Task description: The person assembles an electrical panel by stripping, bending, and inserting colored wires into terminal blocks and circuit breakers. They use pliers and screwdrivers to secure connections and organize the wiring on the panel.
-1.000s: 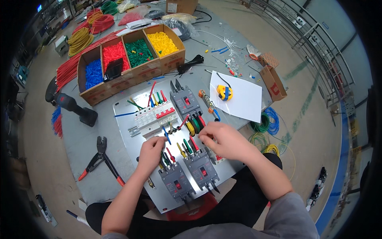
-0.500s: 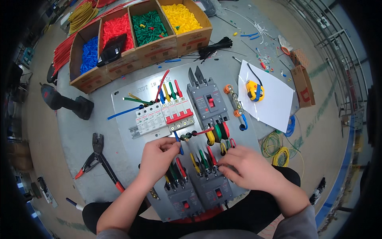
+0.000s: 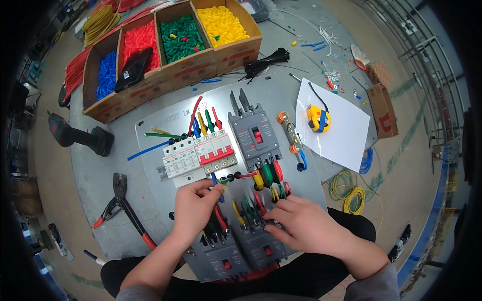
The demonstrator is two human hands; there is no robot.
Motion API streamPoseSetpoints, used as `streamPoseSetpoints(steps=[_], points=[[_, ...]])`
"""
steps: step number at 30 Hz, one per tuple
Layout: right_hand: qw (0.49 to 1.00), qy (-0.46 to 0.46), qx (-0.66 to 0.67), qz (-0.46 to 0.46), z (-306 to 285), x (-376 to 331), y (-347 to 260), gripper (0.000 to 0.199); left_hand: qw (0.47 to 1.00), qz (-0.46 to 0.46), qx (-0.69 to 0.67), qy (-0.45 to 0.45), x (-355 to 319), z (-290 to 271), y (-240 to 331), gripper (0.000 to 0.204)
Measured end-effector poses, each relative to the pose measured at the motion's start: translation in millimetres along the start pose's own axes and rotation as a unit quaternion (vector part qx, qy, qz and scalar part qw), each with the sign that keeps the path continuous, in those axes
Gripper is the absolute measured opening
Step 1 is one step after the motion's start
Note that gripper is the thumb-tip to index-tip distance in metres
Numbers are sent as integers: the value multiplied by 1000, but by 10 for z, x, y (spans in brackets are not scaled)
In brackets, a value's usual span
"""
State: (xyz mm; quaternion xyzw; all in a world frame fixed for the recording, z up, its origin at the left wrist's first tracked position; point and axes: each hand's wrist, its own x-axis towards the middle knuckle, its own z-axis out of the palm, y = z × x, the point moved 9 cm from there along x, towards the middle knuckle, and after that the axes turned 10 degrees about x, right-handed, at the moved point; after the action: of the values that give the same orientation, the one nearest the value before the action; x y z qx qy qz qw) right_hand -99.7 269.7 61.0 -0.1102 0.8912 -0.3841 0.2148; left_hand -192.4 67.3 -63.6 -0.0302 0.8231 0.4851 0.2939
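Note:
A metal mounting plate (image 3: 150, 125) lies before me, carrying breakers and coloured wires. My left hand (image 3: 197, 206) pinches a blue wire (image 3: 215, 178) just below the row of small white breakers (image 3: 215, 151) with red levers. My right hand (image 3: 304, 220) is half curled, thumb and index finger apart, its fingertips by the red wire (image 3: 259, 202) at a lower grey breaker (image 3: 265, 249). I see nothing held in it. Another lower breaker (image 3: 223, 263) sits to the left. Above them, a larger grey breaker (image 3: 256, 138) has yellow, green and red sleeved leads (image 3: 268, 174) at its bottom.
Beyond the plate stands a divided cardboard box (image 3: 216, 62) of blue, red, green and yellow sleeves. A cordless drill (image 3: 80, 135) and a crimping tool (image 3: 123, 203) lie left. To the right, a yellow tape measure (image 3: 316, 118) rests on white paper (image 3: 346, 135). Black cable ties (image 3: 268, 62) lie behind.
The whole view has shifted slightly, with the plate now lower and further left in it. Both hands stay at about the same spots on the wiring; the left still pinches the blue wire.

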Motion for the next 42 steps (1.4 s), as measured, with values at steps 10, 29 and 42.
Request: streamPoseSetpoints(steps=[10, 29, 42], points=[[1000, -6, -30, 5, 104, -88, 11, 28, 999, 19, -47, 19, 50, 22, -91, 37], [994, -40, -57, 80, 299, 49, 176, 37, 994, 43, -97, -39, 47, 4, -82, 32], [967, 241, -20, -82, 337, -76, -358, 21, 974, 172, -101, -108, -63, -145, -106, 28]])
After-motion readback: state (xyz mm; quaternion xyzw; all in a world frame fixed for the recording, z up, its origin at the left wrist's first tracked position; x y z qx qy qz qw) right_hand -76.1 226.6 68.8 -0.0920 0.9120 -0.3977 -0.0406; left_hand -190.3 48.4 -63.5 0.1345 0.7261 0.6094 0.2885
